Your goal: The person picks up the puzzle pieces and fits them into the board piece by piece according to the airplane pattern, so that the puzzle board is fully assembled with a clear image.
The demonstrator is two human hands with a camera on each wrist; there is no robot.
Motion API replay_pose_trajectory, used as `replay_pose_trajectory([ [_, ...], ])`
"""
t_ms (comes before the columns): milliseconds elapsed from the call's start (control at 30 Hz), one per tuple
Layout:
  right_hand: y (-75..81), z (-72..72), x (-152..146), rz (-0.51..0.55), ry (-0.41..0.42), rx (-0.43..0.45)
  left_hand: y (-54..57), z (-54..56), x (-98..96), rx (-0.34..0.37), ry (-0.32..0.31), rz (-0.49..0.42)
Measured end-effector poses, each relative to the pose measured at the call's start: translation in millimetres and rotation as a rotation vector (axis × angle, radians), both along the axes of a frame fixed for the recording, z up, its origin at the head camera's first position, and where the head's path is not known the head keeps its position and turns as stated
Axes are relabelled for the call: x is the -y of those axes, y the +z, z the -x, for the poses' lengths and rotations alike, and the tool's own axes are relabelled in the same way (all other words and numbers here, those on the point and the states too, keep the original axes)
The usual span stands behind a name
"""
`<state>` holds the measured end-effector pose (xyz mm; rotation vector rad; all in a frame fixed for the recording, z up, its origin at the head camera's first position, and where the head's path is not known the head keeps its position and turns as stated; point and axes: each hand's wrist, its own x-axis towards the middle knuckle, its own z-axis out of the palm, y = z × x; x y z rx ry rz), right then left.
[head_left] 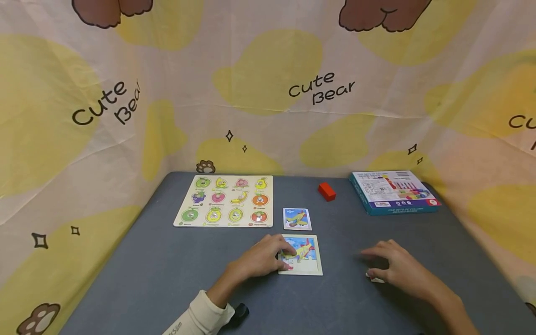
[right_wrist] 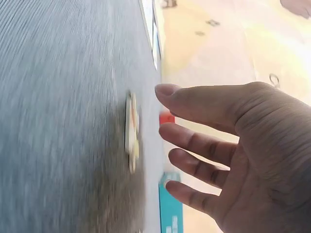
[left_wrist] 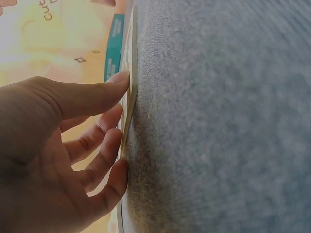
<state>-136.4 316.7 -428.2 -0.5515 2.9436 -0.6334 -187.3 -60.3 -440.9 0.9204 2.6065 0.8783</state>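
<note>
My left hand (head_left: 264, 255) rests at the left side of a framed airplane puzzle (head_left: 311, 266), its thumb and fingertips touching the surface. In the left wrist view the fingers (left_wrist: 104, 167) are spread along the puzzle's edge, thumb apart from them. The lower part of the picture shows pale board. My right hand (head_left: 399, 270) hovers to the right, thumb and fingers apart with nothing between them. Under it on the table lies a small puzzle piece (right_wrist: 131, 126), mostly covered by the hand in the head view. A picture card (head_left: 297, 219) with the same airplane lies just behind the puzzle.
A wooden fruit puzzle board (head_left: 224, 224) lies at the back left of the grey table (head_left: 167, 279). A red block (head_left: 327, 191) sits behind the card. At the back right is a flat teal box (head_left: 393, 193). Printed cloth (head_left: 259, 93) hangs around the table.
</note>
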Motion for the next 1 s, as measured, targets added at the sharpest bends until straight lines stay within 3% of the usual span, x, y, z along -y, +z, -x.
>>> replay_pose_trajectory([
  [133,-4.1,-4.4,-14.9,-0.011,-0.033,-0.005,-1.3,1.1,-0.5,0.006,0.002,-0.004],
  [267,-5.9,-5.5,-24.6,-0.026,-0.050,0.045,-2.1,2.1,-0.6,0.014,0.008,-0.006],
  [433,-6.9,-6.2,-29.5,-0.054,-0.036,0.079,-3.0,2.9,-0.2,0.018,0.009,-0.005],
  [733,-12.7,-9.9,-33.6,-0.063,0.006,-0.001,-2.2,2.9,0.0,0.019,-0.006,-0.017],
  [1000,-14.8,-12.3,-32.1,-0.023,0.003,-0.019,-3.3,4.1,0.8,0.023,-0.003,-0.015],
])
